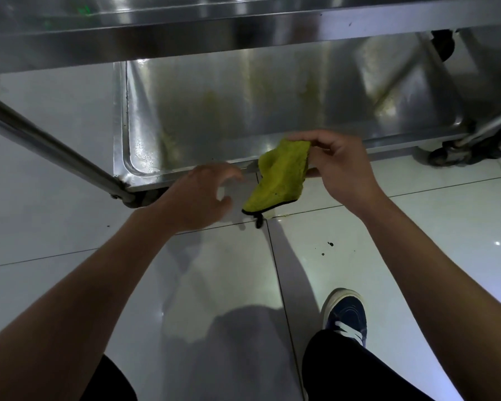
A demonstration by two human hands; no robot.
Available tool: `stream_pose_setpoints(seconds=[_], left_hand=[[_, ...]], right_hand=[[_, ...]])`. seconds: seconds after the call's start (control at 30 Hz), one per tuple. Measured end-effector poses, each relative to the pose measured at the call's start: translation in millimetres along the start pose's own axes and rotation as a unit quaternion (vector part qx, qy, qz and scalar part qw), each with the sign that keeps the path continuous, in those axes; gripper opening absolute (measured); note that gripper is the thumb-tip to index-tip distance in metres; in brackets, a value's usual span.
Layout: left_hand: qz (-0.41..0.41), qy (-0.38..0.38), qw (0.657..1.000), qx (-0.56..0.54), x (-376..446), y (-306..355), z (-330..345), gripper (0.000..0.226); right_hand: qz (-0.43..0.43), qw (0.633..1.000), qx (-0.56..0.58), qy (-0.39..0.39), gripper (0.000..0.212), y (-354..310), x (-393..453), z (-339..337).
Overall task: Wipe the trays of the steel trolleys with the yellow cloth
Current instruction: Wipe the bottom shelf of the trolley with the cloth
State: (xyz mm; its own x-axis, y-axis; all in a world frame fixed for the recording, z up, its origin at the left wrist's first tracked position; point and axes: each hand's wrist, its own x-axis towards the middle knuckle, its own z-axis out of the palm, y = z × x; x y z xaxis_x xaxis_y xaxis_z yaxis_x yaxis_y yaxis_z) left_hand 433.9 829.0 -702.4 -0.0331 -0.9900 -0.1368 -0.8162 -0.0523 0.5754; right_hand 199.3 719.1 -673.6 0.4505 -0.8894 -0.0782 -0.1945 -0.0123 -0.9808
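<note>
A yellow cloth (278, 178) with a black hem hangs folded in the air, just in front of the lower steel tray (243, 111) of the trolley. My right hand (339, 166) pinches the cloth's upper edge between thumb and fingers. To the left of the cloth hovers my left hand (200, 195), its fingers loosely curled and holding nothing, a short gap away from the fabric. The lower tray's surface shows yellowish streaks. Above it, across the top of the view, runs the upper steel tray (185, 33).
A slanted steel leg (49, 149) of the trolley crosses the left side. Castor wheels (446, 156) stand at the right. The floor is glossy white tile with dark spots (330, 244). My right foot in a dark shoe (346, 314) stands below.
</note>
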Motion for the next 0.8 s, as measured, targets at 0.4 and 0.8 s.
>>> stream_pose_setpoints(seconds=[0.4,0.8], left_hand=[[-0.026,0.022,0.991,-0.131,12,25,14,0.016],[-0.016,0.048,0.997,-0.065,-2,8,-31,0.023]], right_hand=[[-0.040,0.994,0.050,-0.089,0.035,-5,-13,-1],[-0.034,0.992,-0.046,-0.114,0.037,17,10,-10]])
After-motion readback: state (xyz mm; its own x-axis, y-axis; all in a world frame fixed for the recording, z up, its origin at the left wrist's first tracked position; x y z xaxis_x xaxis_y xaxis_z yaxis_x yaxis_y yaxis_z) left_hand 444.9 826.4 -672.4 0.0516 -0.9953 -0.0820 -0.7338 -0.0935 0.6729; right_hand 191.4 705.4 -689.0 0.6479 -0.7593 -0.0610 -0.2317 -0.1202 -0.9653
